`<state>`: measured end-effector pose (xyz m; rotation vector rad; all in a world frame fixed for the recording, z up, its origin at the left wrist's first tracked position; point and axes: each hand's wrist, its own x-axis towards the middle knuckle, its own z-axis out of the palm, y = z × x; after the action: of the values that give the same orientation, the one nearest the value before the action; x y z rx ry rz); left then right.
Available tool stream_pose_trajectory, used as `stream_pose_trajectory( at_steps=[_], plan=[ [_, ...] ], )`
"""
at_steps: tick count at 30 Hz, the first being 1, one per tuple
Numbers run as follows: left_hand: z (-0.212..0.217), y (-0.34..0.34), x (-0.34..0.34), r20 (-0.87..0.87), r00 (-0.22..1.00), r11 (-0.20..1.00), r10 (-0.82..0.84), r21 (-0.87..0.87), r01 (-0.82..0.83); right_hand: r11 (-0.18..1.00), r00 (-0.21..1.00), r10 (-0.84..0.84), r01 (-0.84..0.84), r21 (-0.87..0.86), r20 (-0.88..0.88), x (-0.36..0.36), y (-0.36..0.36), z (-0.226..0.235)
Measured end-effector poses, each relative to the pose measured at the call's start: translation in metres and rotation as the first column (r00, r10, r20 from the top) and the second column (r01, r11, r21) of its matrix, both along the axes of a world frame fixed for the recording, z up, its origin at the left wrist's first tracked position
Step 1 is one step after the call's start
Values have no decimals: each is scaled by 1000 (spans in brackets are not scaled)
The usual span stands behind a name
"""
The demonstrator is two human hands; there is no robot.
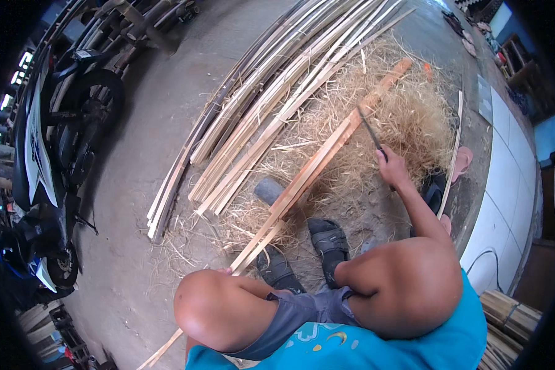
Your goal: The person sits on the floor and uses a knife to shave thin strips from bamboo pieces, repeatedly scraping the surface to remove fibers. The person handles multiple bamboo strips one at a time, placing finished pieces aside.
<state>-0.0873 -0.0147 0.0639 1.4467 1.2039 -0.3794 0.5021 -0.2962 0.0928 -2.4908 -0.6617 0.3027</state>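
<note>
In the head view, I take the reddish wooden board [381,87] as my landmark. The pale strips [256,246] lie lengthwise along it, and they continue past its near end to my left knee. My right hand [393,171] is just to the right of the board, with its fingers closed around the handle of a knife [372,132]. The blade points toward the strips, but I cannot tell if it touches them. My left hand [228,270] is beyond the near end of the board, beside the strips; the knee hides most of it, so I cannot tell how it grips.

I judge the strips to be light and springy along their length, quite dry, not very slippery, and easy to split with the grain. Their edges may be sharp. The better hold seems to be flat between thumb and fingers at the near end, away from the blade.

Right of the board, curly shavings [416,132] are heaped; left of it lie bundles of strips [277,102]. No label shows on the strips. Well left of the board, the motorbike [38,148] bears small lettering, which I cannot read surely.
</note>
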Motion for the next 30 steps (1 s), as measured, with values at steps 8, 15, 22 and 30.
stream_pose_trajectory(
  at_steps=[8, 15, 22, 30],
  plan=[
    [10, -20, 157, -28, 869, 659, -494, 640, 395, 783, 731, 616, -609, 124, -295, -197, 39, 9],
    [8, -7, 133, 44, 833, 731, -551, 507, 457, 973, 973, -232, 232, -14, 21, -2, -24, -2],
    [0, -34, 179, 131, 902, 855, -412, 398, 332, 821, 819, 571, -570, 36, -58, -154, 46, 17],
    [7, -16, 125, 70, 940, 940, -333, 107, 325, 996, 996, -83, 82, -18, -36, -12, 15, 30]
  ],
)
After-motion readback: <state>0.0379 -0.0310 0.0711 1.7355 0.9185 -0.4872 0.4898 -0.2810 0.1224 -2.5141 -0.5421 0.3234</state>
